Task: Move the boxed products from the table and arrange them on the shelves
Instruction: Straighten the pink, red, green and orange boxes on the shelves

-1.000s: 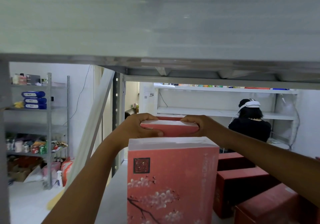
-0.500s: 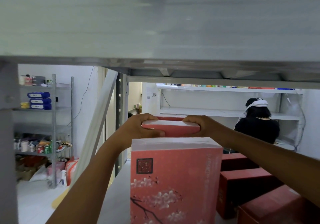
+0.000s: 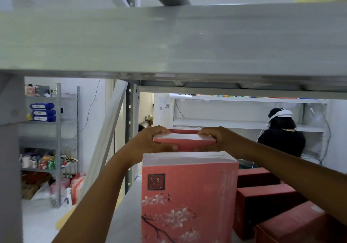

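Both my hands reach deep into the grey metal shelf (image 3: 127, 205) and grip a pink box (image 3: 185, 142) by its two ends. My left hand (image 3: 152, 139) holds its left end and my right hand (image 3: 217, 138) its right end. Another pink box edge (image 3: 183, 130) shows just behind it. Close to me a tall pink box with a blossom print (image 3: 187, 199) stands upright on the shelf and hides whatever the held box rests on. Three dark red boxes (image 3: 262, 203) lie in a row to its right.
The shelf board above (image 3: 169, 39) hangs low over my arms. A steel upright (image 3: 129, 130) stands behind on the left. Beyond, a person in black (image 3: 281, 137) faces white shelving. A wire rack (image 3: 58, 141) with goods stands at far left.
The view has drifted slightly; my hands stay clamped on the pink box at nearly the same spot behind the tall box.
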